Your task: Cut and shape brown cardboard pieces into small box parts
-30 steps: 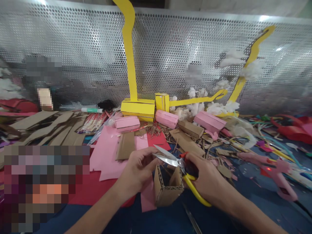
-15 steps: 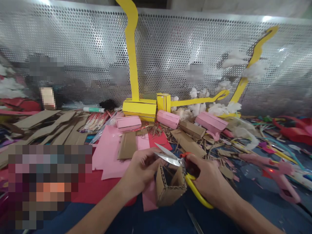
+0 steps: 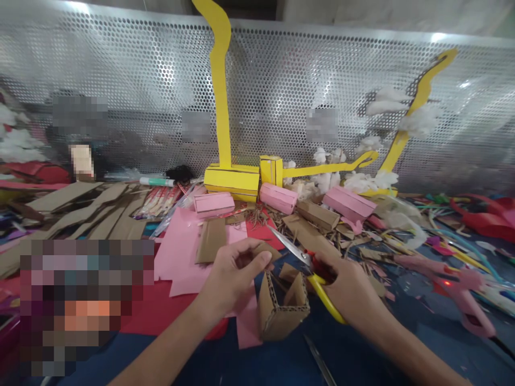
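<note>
Between thumb and fingers, my left hand [image 3: 237,271] pinches a small brown cardboard piece [image 3: 270,250]. My right hand [image 3: 348,284] is wrapped round scissors [image 3: 295,247] with red and yellow handles; their blades are together and point up and left, apart from the piece. Just below both hands stands a small open-topped cardboard box [image 3: 284,319] with corrugated edges showing. Another bit of cardboard [image 3: 288,272] shows at the box's far rim; whether it is loose I cannot tell. Under the box's left side lies a pink paper strip [image 3: 247,324].
A pink glue gun [image 3: 469,292] with a lit red light lies at right. A craft knife [image 3: 317,356] lies near the front. Pink rolls [image 3: 277,197], yellow paper shapes [image 3: 231,182], cardboard strips [image 3: 84,209] and scraps fill the back, before a perforated metal panel [image 3: 265,80].
The scissor blades, apart around the cardboard before, are now together and drawn off it to the right. A bit of cardboard now shows at the box's far rim.
</note>
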### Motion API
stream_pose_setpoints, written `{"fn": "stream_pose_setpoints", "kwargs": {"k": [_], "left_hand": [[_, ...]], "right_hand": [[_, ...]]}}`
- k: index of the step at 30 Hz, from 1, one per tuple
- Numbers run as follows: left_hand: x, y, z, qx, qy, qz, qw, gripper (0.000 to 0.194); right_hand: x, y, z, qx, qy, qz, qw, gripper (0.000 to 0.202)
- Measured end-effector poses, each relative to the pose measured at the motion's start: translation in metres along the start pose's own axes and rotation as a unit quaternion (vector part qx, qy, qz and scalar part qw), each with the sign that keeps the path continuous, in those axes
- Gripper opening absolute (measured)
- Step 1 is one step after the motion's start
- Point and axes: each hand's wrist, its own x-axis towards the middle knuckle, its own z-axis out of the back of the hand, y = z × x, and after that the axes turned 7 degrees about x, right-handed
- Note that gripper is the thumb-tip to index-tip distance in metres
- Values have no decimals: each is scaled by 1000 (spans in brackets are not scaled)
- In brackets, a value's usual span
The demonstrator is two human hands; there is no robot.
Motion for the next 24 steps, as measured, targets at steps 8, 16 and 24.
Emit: {"fn": "stream_pose_setpoints", "kwargs": {"k": [8,16,24], "left_hand": [[0,-2,2,-13,-25,8,1000,21],[-1,-3,3,-18,-30,21,999,20],[1,0,5,-1,-27,4,1000,15]], "right_hand": [[1,-3,5,19,5,23,1000,31],[0,-3,6,0,11,77,997,21],[-8,-4,1,-20,57,52,997,15]]}}
